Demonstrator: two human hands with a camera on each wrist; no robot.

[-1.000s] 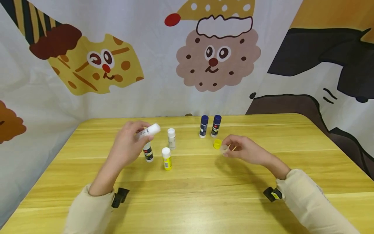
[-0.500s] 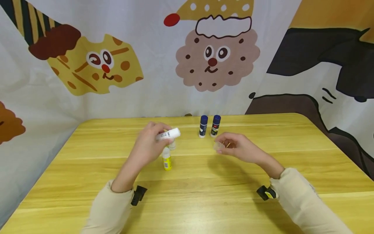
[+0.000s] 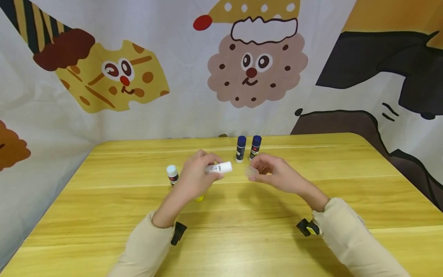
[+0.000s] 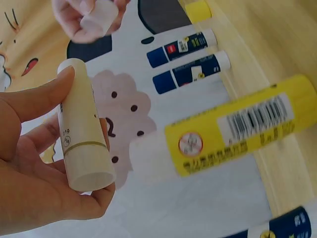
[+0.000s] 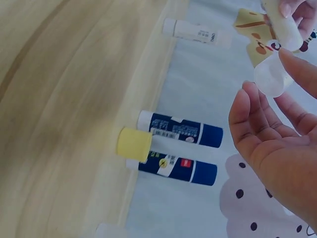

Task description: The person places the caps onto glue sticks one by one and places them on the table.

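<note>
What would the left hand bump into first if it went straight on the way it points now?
Probably the translucent cap in the right hand: the white glue stick in the left hand points roughly toward it, though depth is hard to judge.

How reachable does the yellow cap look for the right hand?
Probably yes: nothing visible stands between the right hand and the yellow cap, though the translucent cap it pinches may need setting down first.
</note>
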